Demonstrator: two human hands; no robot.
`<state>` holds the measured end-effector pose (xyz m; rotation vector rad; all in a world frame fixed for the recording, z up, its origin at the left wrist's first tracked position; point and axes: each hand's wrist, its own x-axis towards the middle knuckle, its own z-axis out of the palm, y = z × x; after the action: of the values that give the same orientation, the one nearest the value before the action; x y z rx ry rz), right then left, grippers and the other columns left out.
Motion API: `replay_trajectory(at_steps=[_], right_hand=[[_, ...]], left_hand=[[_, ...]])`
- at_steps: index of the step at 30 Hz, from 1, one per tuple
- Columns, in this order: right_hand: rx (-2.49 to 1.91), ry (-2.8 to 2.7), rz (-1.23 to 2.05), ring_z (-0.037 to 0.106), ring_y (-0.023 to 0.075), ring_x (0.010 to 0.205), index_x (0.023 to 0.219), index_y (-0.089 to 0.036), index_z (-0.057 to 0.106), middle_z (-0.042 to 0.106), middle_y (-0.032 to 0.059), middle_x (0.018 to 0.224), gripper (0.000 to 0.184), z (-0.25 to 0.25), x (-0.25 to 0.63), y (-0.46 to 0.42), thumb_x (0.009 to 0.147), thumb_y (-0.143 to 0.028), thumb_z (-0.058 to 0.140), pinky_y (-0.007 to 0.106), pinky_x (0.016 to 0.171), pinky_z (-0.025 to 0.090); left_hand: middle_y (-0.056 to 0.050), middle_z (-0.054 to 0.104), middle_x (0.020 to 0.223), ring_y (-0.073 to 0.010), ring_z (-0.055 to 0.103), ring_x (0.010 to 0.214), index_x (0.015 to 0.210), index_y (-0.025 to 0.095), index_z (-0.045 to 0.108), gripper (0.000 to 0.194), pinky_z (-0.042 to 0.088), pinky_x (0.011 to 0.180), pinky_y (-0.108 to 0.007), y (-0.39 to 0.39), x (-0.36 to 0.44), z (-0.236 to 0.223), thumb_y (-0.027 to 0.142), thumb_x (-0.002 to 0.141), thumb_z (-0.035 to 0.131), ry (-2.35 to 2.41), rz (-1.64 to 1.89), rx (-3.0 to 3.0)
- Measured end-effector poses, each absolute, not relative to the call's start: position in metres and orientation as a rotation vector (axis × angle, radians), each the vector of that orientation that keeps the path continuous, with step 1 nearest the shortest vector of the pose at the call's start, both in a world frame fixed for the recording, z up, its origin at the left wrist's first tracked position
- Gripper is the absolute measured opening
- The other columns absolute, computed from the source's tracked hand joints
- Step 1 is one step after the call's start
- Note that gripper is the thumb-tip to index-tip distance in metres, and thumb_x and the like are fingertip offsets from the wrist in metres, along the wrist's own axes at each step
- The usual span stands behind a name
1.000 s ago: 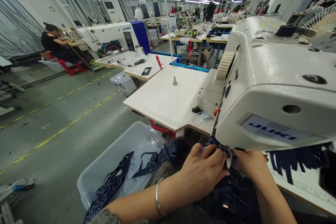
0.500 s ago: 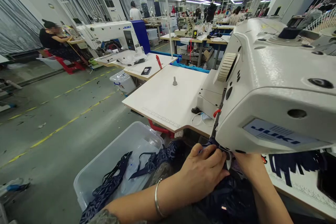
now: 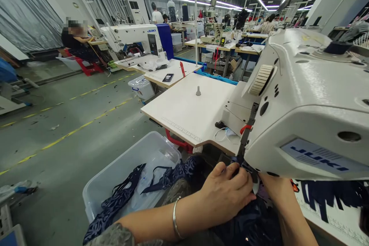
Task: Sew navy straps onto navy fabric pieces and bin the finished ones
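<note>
A white JUKI sewing machine (image 3: 305, 96) fills the right side. By its needle area, my left hand (image 3: 226, 188), with a bangle on the wrist, is closed with bent fingers on a dark navy garment (image 3: 249, 223). The garment's folds hang below the hand toward my lap. My right hand (image 3: 273, 188) reaches in under the machine head on the other side. Only its back and wrist show; the fingers are hidden behind the needle parts and my left hand. A bit of navy cloth shows just above my left fingertips.
A clear plastic bin (image 3: 98, 184) holding navy patterned garments (image 3: 123, 190) stands at lower left. The white tabletop (image 3: 184, 103) carries a grey peg (image 3: 198, 91). Navy fabric strips (image 3: 331, 196) lie right of the machine. Beyond are a phone (image 3: 168, 77), another machine (image 3: 135, 38) and a seated person (image 3: 76, 42).
The view has shifted slightly, so the machine and table appear further right and a little lower. Both hands stay by the needle area, the left one still closed on the navy garment.
</note>
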<state>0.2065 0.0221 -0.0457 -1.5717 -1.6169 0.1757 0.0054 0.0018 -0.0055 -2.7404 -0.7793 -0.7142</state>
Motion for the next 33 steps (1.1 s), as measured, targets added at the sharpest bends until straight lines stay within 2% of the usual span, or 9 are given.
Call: replay_trajectory(at_steps=[7, 16, 22, 29, 33], right_hand=[[-1.548, -1.651, 0.11, 0.062, 0.0317, 0.1, 0.11, -0.019, 0.066, 0.071, 0.0143, 0.095, 0.034, -0.048, 0.21, 0.028, 0.085, -0.034, 0.049, 0.047, 0.079, 0.054], [-1.518, -1.67, 0.071, 0.063, 0.0332, 0.1, 0.105, -0.021, 0.068, 0.072, 0.0135, 0.092, 0.03, -0.054, 0.213, 0.026, 0.085, -0.032, 0.049, 0.049, 0.08, 0.054], [-1.501, -1.666, 0.076, 0.064, 0.0313, 0.101, 0.102, -0.021, 0.069, 0.073, 0.0118, 0.092, 0.029, -0.062, 0.214, 0.024, 0.081, -0.026, 0.049, 0.045, 0.084, 0.053], [-1.493, -1.613, 0.124, 0.064, 0.0257, 0.102, 0.1, -0.021, 0.068, 0.074, 0.0072, 0.094, 0.029, -0.061, 0.216, 0.026, 0.077, -0.03, 0.053, 0.038, 0.087, 0.052], [-1.541, -1.611, 0.152, 0.064, 0.028, 0.1, 0.098, -0.021, 0.069, 0.074, 0.0091, 0.091, 0.027, -0.058, 0.212, 0.025, 0.08, -0.026, 0.05, 0.041, 0.084, 0.053]], left_hand=[[-0.004, 0.057, 0.118, -0.0227, 0.049, 0.114, 0.121, 0.015, 0.06, 0.035, 0.032, 0.085, -0.037, 0.003, -0.001, -0.005, 0.035, 0.103, 0.036, -0.768, -0.661, -2.714], [-0.004, 0.054, 0.128, -0.0206, 0.048, 0.116, 0.128, 0.017, 0.056, 0.036, 0.032, 0.088, -0.036, 0.003, -0.003, -0.007, 0.035, 0.104, 0.036, -0.74, -0.659, -2.741], [-0.002, 0.055, 0.13, -0.0191, 0.047, 0.118, 0.128, 0.017, 0.056, 0.035, 0.033, 0.087, -0.035, 0.003, -0.003, -0.01, 0.033, 0.104, 0.036, -0.699, -0.688, -2.751], [-0.003, 0.055, 0.128, -0.0186, 0.047, 0.118, 0.129, 0.017, 0.056, 0.035, 0.034, 0.087, -0.034, 0.002, -0.002, -0.011, 0.035, 0.103, 0.04, -0.697, -0.691, -2.738], [-0.005, 0.056, 0.125, -0.0187, 0.048, 0.117, 0.13, 0.016, 0.054, 0.037, 0.034, 0.088, -0.034, 0.001, 0.003, -0.012, 0.036, 0.103, 0.041, -0.746, -0.691, -2.729]])
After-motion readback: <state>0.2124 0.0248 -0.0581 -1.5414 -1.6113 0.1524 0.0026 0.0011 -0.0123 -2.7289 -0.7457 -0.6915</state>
